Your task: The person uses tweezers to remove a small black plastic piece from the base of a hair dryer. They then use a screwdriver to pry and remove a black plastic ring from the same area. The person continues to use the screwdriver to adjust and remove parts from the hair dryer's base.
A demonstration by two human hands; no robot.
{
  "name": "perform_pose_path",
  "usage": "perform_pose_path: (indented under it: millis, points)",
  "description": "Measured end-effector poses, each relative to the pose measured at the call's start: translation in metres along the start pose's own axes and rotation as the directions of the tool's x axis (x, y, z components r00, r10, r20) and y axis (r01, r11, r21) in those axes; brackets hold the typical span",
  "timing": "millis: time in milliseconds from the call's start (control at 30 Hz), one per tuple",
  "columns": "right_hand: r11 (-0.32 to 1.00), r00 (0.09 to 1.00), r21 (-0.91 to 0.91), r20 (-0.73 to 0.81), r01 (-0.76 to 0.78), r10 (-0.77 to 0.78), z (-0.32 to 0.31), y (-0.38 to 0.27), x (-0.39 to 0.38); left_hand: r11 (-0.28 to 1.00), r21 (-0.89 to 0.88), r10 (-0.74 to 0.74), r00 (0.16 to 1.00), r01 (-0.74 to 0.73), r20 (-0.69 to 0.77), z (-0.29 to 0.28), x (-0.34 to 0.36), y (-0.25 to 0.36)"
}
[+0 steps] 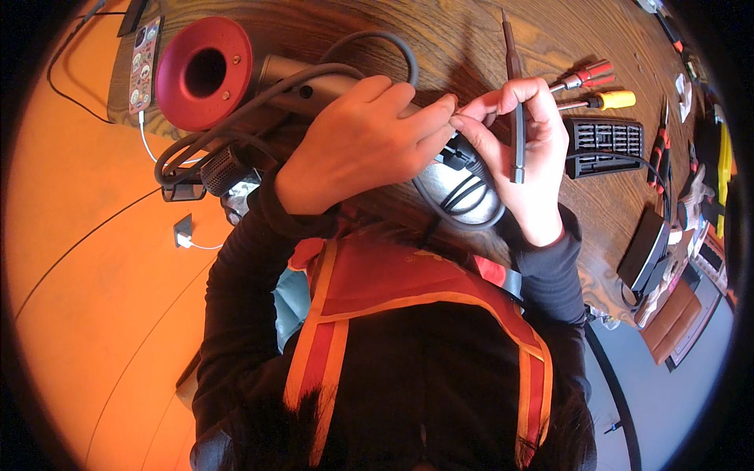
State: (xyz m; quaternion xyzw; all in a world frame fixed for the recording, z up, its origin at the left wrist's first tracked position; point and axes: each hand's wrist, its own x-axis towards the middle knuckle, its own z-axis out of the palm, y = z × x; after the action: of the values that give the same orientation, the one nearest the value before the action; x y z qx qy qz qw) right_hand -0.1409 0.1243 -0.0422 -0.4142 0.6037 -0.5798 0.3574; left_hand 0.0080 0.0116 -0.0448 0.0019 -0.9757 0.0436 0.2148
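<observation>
My left hand [365, 145] is closed in a pinch, its fingertips meeting those of my right hand [530, 145] above the table. What the left fingers grip is too small or hidden to make out. A slim grey-brown screwdriver [516, 118] is held in my right hand, tip pointing away from me, while that thumb and forefinger also pinch together. Below the fingers sit a small black part [455, 155] and a silvery rounded surface [444, 184] with a looped dark cable. Partly under my left hand lies a grey tube-shaped body [318, 88], beside a red flared ring [236, 86].
On the wooden table [463, 31], a thick grey cable [267, 98] loops at the left. A phone [144, 67] lies at the left edge. At right are a red-handled tool [585, 76], a yellow-handled screwdriver [616, 100], a bit case [605, 147] and red-handled pliers [660, 157].
</observation>
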Motion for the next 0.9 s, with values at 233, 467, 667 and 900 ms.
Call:
perform_pose_path:
  millis: [233,467,667,900]
  points:
    - [0.995,0.999,-0.096,-0.012,0.042,-0.043,-0.002,-0.003,-0.001,1.0,0.003,-0.001,1.0,0.001,0.003,-0.001,0.001,0.0]
    - [0.998,0.999,-0.04,0.004,0.049,-0.049,-0.006,-0.001,0.001,1.0,0.004,0.007,0.998,-0.008,0.057,-0.004,0.001,0.0]
    - [0.982,0.982,0.06,-0.077,0.177,-0.173,-0.024,-0.001,-0.004,0.999,0.033,-0.018,0.995,0.015,0.095,-0.004,0.001,0.002]
    - [0.983,0.957,0.052,-0.242,0.177,-0.159,-0.018,0.001,-0.032,1.0,0.013,0.005,0.999,-0.006,0.037,-0.001,0.001,0.0]
